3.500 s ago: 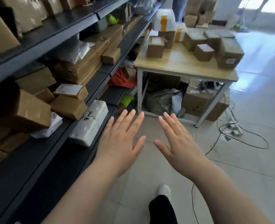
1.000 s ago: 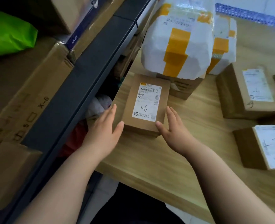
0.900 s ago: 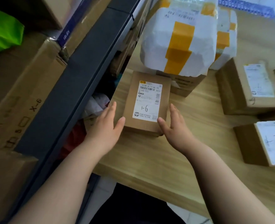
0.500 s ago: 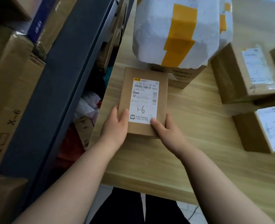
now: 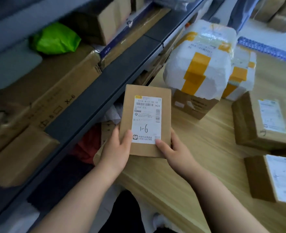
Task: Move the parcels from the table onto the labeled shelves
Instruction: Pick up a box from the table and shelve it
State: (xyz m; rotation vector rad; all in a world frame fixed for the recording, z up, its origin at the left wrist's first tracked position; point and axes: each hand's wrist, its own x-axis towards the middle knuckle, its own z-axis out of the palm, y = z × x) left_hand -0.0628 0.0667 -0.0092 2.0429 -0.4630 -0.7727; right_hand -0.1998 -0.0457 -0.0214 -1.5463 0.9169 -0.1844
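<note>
A small brown cardboard parcel with a white label marked "1-6" is lifted off the wooden table and held over its left edge. My left hand grips its lower left corner, thumb on top. My right hand grips its lower right corner, thumb on the label. The dark shelf rail runs diagonally just left of the parcel.
On the table stand a white foam parcel with yellow tape on a brown box and two labelled brown boxes at right. The shelves hold long cartons and a green bag.
Both hands closed on the parcel's near corners and raised it off the table toward me. The view tilted up, showing more of the shelves.
</note>
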